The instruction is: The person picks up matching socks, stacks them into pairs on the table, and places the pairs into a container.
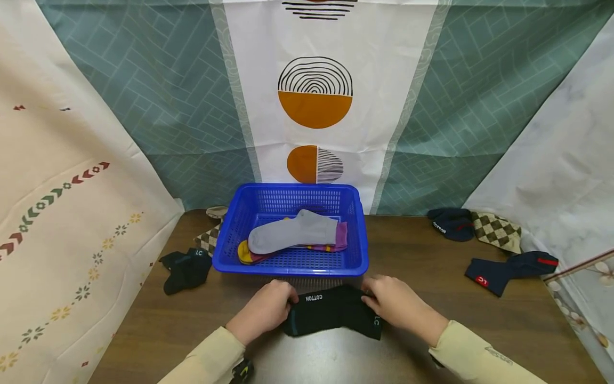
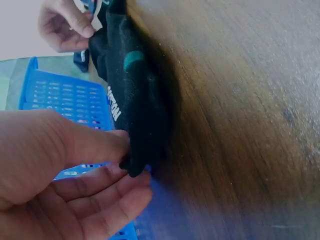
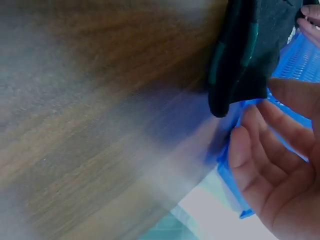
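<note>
A black sock [image 1: 331,312] marked COTTON and LC is stretched sideways just in front of the blue basket [image 1: 288,271]. My left hand [image 1: 269,305] pinches its left end between thumb and fingers, as the left wrist view shows. At the opposite end, beside the LC mark, my right hand [image 1: 395,305] pinches the upper corner. In the right wrist view the sock's edges [image 3: 240,65] look layered, with teal patches, close over the table. The basket holds grey socks [image 1: 288,234] with purple cuffs, lying over yellow and maroon ones [image 1: 245,253].
To the basket's left lie a black LC sock [image 1: 187,271] and a checkered sock [image 1: 209,240]. On the right are a navy COTTON sock [image 1: 452,224], another checkered sock [image 1: 497,231] and a navy LC sock [image 1: 508,271]. Patterned cloth [image 1: 192,106] hangs behind the wooden table [image 1: 144,336].
</note>
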### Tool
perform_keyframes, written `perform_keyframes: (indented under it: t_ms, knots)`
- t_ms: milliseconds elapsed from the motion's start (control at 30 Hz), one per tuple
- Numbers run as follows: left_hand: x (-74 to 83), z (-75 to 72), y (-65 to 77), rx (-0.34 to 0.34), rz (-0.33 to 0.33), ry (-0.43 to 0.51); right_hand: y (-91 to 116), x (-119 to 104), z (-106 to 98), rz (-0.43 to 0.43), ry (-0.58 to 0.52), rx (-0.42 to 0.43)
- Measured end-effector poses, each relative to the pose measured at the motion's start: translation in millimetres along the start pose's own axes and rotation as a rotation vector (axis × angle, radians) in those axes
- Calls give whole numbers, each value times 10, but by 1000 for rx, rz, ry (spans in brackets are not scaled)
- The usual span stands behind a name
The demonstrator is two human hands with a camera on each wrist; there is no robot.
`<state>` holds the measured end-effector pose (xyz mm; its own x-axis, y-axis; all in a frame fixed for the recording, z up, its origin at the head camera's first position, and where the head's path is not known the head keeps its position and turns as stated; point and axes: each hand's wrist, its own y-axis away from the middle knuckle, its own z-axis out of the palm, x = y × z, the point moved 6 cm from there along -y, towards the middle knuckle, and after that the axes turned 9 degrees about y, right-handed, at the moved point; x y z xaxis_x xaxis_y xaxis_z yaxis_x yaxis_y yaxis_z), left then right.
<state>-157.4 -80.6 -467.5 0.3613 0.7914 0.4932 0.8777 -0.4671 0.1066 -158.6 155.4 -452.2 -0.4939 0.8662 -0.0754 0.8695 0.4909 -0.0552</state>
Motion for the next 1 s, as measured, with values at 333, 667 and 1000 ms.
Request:
perform_keyframes:
  t_ms: [333,667,1000]
  knots:
    - [87,40,42,-41,4,11,193,-155,7,-143,-35,-73]
    - [16,163,54,-127,-37,106,355,-94,189,-119,-59,-167]
    - [513,-360,247,47,189,168,351,-39,-349,-76,-27,127]
